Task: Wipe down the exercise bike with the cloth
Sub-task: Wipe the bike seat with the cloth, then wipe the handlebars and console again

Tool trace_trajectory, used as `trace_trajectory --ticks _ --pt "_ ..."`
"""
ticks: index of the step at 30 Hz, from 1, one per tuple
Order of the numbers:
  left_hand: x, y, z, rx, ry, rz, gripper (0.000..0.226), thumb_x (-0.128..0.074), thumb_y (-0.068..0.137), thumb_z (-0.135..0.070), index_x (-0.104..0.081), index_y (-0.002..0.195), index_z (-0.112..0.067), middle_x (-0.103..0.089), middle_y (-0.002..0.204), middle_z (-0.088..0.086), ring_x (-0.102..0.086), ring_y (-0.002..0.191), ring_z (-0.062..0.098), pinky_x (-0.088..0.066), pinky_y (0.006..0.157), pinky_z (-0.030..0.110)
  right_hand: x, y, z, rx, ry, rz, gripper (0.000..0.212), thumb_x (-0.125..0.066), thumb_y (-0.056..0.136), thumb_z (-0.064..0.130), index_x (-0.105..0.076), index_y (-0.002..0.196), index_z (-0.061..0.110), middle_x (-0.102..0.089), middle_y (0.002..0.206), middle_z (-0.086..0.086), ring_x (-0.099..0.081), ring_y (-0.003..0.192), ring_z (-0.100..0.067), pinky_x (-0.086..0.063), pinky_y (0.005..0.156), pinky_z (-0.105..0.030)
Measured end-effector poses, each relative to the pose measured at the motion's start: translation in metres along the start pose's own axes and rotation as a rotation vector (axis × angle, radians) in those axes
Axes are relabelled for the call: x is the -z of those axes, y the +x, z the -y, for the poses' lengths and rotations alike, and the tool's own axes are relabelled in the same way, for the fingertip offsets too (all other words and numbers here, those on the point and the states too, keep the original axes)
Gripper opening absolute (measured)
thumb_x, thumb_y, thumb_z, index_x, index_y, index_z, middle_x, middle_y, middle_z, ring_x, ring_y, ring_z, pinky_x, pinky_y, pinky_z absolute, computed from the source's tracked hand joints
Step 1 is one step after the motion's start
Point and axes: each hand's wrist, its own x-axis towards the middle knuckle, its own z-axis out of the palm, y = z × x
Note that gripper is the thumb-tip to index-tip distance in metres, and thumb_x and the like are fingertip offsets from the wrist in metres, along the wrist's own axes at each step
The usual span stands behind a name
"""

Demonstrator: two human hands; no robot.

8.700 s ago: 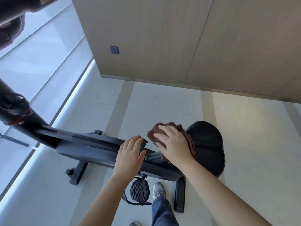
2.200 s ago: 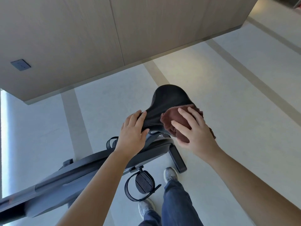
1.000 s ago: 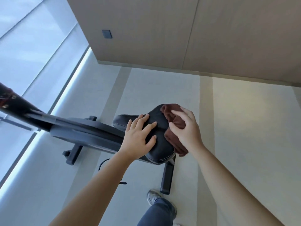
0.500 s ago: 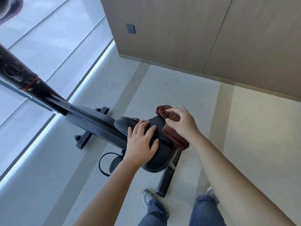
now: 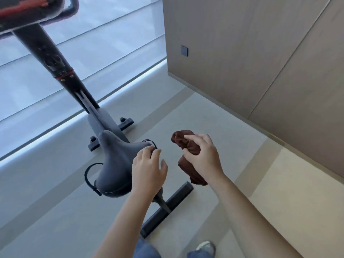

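1. Nearest me, at the bottom edge, a jeans leg and one shoe stand on the pale floor, just behind the rear foot bar. I read that as a stance close enough to lean over the seat.
2. I have the left hand over the right rear edge of the saddle, fingers loosely spread and holding nothing. I cannot tell whether the fingertips actually touch the padding. My guess is that the hand is there to steady the seat.
3. The right hand is curled round the brown cloth, which is bunched into a wad with a tail hanging below the palm. The cloth is in the air to the right of the saddle, apart from it and touching no part of the exercise bike. It is probably being gathered for a fresh face before the next pass.
4. Beyond the saddle, the dark frame runs down to the front foot bar.
5. Farther on, the black post with its red ring climbs to the console at top left. I judge those to be surfaces the cloth could go to next.
6. Farthest are the window and the wood-panelled wall with a small switch.
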Motion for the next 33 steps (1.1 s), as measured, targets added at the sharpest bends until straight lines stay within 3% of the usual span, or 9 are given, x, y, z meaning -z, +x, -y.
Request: trace_trajectory --ticks 5,13,25,33 --pt "-0.005 0.015 -0.062 -0.053 0.020 -0.021 0.028 -0.070 0.075 -0.008 -0.065 0.101 0.000 -0.063 0.109 0.021 -0.056 0.103 0.041 -0.045 0.087 0.051 0.063 0.009 -0.019 0.067 -0.088 0.005 0.035 -0.064 0.080 0.019 -0.062 0.114 0.028 -0.048 0.125 0.005 -0.045 0.117 -0.015 -0.031 0.092 -0.017" --pt "-0.005 0.079 -0.101 -0.049 0.040 -0.137 0.031 -0.073 0.071 -0.005 -0.065 0.101 0.000 -0.063 0.107 0.022 -0.056 0.105 0.042 -0.043 0.089 0.055 0.116 0.087 -0.012 0.175 -0.127 -0.054 0.036 -0.064 0.079 0.020 -0.062 0.114 0.028 -0.048 0.126 0.005 -0.044 0.117 -0.018 -0.031 0.089 -0.019" --pt "-0.021 0.229 -0.102 0.048 0.003 -0.247 0.031 -0.071 0.074 -0.006 -0.064 0.104 0.000 -0.063 0.110 0.021 -0.056 0.106 0.041 -0.041 0.091 0.052 0.126 0.246 0.023 0.353 -0.171 -0.001 0.037 -0.065 0.078 0.020 -0.062 0.113 0.030 -0.049 0.124 0.008 -0.044 0.115 -0.014 -0.030 0.087 -0.018" --pt "-0.014 0.302 -0.090 0.105 0.081 -0.325 0.032 -0.071 0.073 -0.005 -0.064 0.104 0.000 -0.064 0.108 0.021 -0.056 0.105 0.041 -0.042 0.091 0.052 0.110 0.330 0.047 0.438 -0.125 0.084 0.037 -0.065 0.078 0.019 -0.062 0.114 0.027 -0.050 0.125 0.004 -0.046 0.116 -0.020 -0.035 0.090 -0.024"
